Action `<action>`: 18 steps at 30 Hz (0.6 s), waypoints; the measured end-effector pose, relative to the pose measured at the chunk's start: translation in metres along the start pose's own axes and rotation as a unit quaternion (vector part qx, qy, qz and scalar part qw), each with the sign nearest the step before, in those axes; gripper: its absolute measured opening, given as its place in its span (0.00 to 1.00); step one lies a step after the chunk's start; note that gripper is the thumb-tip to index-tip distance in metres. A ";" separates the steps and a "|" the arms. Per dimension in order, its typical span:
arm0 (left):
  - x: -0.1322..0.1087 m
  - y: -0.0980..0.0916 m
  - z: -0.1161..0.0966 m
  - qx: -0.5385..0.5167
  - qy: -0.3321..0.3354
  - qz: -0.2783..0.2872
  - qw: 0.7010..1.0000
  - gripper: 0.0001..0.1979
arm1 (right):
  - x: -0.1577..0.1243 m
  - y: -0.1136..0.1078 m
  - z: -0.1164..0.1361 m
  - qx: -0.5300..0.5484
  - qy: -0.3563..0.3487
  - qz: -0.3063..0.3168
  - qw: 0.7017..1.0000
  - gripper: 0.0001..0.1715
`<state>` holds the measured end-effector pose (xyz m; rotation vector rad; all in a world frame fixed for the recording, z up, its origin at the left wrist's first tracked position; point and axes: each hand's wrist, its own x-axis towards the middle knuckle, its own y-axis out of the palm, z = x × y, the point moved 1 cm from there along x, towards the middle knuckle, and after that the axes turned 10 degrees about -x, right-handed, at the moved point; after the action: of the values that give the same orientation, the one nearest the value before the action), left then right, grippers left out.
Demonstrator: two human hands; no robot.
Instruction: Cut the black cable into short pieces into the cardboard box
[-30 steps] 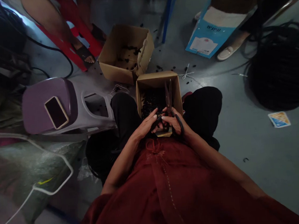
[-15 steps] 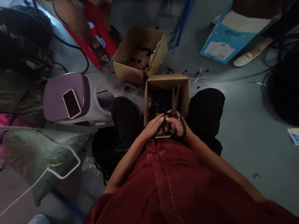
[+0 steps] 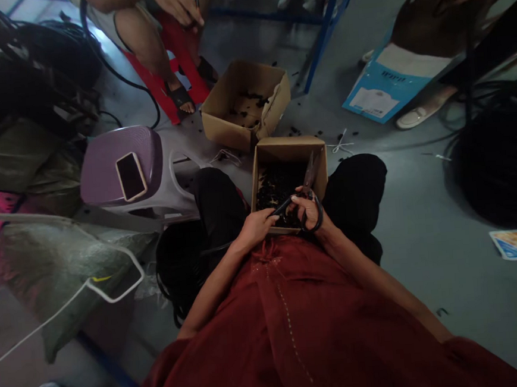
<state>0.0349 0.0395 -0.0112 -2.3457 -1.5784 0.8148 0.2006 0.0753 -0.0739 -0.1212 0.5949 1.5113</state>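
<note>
My right hand point(image 3: 308, 210) grips the black handles of a pair of scissors point(image 3: 309, 176), whose blades point up and away over a small cardboard box point(image 3: 287, 146) between my knees. The box holds several small black cut pieces point(image 3: 276, 187). My left hand point(image 3: 257, 225) is closed on a thin black cable point(image 3: 281, 205) that runs toward the scissors. Both hands sit at the box's near edge, above my dark red top.
A second open cardboard box point(image 3: 246, 102) stands just beyond. A purple plastic stool point(image 3: 117, 169) at left carries a phone point(image 3: 131, 176). Other people's legs, a red stool point(image 3: 172, 63), a blue carton point(image 3: 384, 85) and a black cable coil point(image 3: 502, 162) ring the grey floor.
My left hand has drawn back from the right hand, pulling a black cable out between them. The scissors have tilted to the right. The camera view rose slightly.
</note>
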 end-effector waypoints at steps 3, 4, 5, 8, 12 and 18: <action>-0.002 0.003 0.000 -0.027 0.003 0.012 1.000 0.15 | -0.001 -0.003 -0.001 -0.022 -0.019 -0.001 1.000 0.25; -0.002 0.004 0.000 -0.037 0.002 0.015 0.999 0.15 | -0.001 -0.003 -0.001 -0.026 -0.025 -0.002 0.999 0.25; -0.002 0.004 0.000 -0.048 0.001 0.015 0.999 0.15 | 0.000 -0.003 0.000 -0.031 -0.030 -0.004 0.999 0.25; -0.001 0.003 0.002 -0.078 -0.005 -0.001 0.997 0.15 | 0.003 0.000 0.005 -0.062 -0.044 0.000 0.997 0.23; 0.003 0.002 0.007 -0.088 -0.001 -0.030 0.996 0.16 | 0.004 0.004 0.012 -0.076 -0.058 -0.006 0.995 0.24; 0.013 -0.015 0.009 -0.122 0.008 -0.112 0.986 0.16 | -0.007 -0.003 0.016 -0.072 -0.032 0.001 0.997 0.25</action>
<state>0.0218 0.0561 -0.0166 -2.2632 -1.9892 0.5809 0.2087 0.0759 -0.0587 -0.1832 0.4346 1.5529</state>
